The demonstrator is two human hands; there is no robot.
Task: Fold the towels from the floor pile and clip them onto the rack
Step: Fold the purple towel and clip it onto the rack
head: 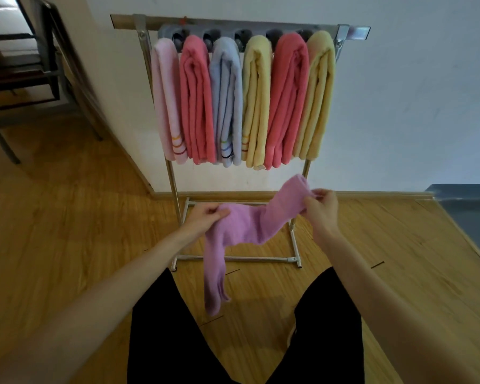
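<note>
A lilac towel is stretched between both hands in front of the rack's base. My left hand grips one bunched edge of it, and a long tail hangs down from there toward my knees. My right hand pinches the other end, which sticks up a little higher. The metal rack stands against the white wall with a grey clip bar along its top. Several folded towels hang side by side from that bar: pale pink, coral, light blue, yellow and coral again.
My legs in black trousers are low in the view, over a wooden floor. A dark metal chair frame stands at the far left. A grey-blue mat lies at the right edge by the wall.
</note>
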